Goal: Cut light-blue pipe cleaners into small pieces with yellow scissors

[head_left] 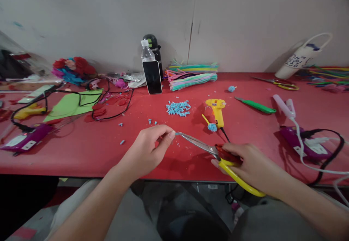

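Over the near part of the red table, we pinch a thin blue piece between the thumb and fingers of our left hand; only a short end shows. Our right hand grips the scissors by their handles, blades pointing left, tips at the blue piece; we cannot tell whether they touch it. Farther off, we have a loose pile of short blue bits. To its right lies a yellow glue gun, a blue cluster just beside its handle. A green-handled knife lies farther right, and a phone stands upright at far left of the pile.
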Available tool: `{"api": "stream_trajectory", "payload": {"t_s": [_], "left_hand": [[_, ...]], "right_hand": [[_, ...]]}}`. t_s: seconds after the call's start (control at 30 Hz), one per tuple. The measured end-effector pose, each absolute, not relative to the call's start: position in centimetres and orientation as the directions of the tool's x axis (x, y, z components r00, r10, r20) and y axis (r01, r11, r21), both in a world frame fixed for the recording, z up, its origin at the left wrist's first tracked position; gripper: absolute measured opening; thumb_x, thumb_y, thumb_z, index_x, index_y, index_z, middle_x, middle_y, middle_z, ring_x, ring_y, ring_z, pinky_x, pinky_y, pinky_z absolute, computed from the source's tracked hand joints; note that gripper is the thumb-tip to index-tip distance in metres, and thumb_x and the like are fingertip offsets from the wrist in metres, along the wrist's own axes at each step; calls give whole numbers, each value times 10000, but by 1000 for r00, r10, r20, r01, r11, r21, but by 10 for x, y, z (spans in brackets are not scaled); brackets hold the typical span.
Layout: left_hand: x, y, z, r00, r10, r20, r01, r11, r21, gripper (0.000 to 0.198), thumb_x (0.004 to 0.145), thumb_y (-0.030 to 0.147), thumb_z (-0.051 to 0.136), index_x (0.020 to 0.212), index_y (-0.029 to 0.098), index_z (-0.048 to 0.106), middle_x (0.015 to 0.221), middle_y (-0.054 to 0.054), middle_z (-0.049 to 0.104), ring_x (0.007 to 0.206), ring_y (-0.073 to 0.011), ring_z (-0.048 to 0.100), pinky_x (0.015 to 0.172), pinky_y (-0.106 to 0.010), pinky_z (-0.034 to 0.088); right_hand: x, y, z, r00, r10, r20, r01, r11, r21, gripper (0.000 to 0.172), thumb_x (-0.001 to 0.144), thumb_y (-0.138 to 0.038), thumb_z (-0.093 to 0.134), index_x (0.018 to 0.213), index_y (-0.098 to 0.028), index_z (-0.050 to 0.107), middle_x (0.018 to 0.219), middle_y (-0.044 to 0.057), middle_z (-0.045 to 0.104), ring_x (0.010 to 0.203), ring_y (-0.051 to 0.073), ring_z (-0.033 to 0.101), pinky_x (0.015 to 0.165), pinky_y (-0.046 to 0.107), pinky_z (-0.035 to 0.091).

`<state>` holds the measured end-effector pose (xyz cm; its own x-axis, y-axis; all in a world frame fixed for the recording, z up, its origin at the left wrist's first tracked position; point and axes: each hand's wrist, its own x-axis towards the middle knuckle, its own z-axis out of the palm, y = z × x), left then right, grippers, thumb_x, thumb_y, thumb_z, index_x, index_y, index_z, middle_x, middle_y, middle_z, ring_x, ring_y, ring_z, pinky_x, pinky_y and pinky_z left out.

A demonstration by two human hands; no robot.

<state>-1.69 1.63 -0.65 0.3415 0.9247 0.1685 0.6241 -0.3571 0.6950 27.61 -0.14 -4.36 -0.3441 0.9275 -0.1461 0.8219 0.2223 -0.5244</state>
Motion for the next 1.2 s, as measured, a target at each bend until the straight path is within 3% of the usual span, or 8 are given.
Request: {"api": "stream_trajectory", "payload": {"t_s": [0.4,0.63,0.9,1.2], "left_hand": [[-18,16,-7,341,926,163,628,-353,693,247,994,332,445,829,188,560,742,31,561,690,-99,504,652,-236,391],[-17,17,-8,345,924,166,627,-359,692,250,995,333,443,836,186,568,759,24,589,716,-105,533,660,-238,399],[-17,17,-8,337,924,182,626,-364,690,249,992,325,447,830,183,571,745,21,587,695,-104,521,660,-236,403],[-16,16,-5,341,922,182,633,-369,681,249,993,324,445,829,184,568,749,19,582,698,-103,520,651,-237,399]], "right_hand": [[274,0,-44,-315,938,-144,842,206,-499,346,836,-514,616,671,-227,513,536,-46,496,474,106,320,453,222,251],[276,0,-47,-306,940,-148,842,195,-503,417,834,-570,606,658,-216,471,528,-57,437,498,103,288,458,219,229],[277,-1,-44,-339,927,-160,826,212,-523,380,836,-522,632,686,-217,462,570,-67,392,554,111,252,475,217,241],[274,0,-43,-339,928,-156,827,214,-520,393,854,-550,590,680,-214,482,548,-58,447,520,104,292,467,216,242]]}}
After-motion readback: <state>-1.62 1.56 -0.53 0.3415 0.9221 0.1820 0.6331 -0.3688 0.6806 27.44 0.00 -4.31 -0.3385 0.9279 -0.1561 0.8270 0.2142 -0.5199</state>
